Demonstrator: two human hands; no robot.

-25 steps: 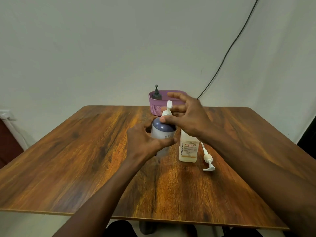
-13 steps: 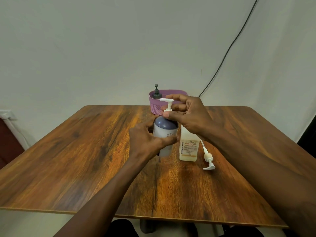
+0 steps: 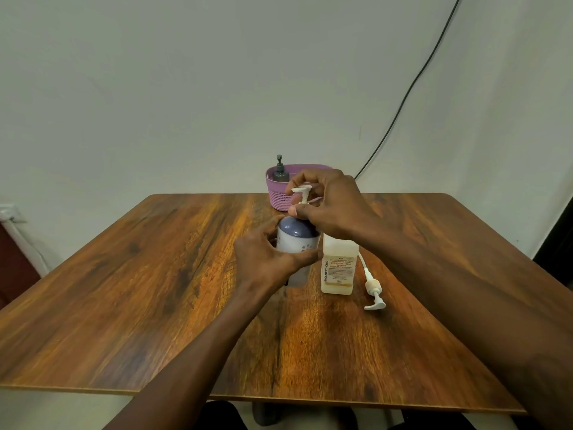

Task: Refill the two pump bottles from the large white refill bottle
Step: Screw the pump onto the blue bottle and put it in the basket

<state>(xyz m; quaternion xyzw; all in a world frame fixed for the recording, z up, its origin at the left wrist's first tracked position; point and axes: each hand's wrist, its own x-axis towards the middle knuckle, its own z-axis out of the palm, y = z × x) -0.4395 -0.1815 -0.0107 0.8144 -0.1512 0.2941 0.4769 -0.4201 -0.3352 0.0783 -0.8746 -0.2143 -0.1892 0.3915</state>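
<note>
Right hand (image 3: 333, 206): one second ago fingers spread open over pump, tips only near white pump head (image 3: 302, 190); half second ago closing around neck; now curled tight at collar, thumb tip pressed on top of purple cap, index arched over nozzle. Pump head: first seen end-on, nozzle toward camera; now nozzle points left, stem more exposed above cap. Left hand (image 3: 269, 254): thumb slid slightly further across front of white-and-purple pump bottle (image 3: 296, 240).
</note>
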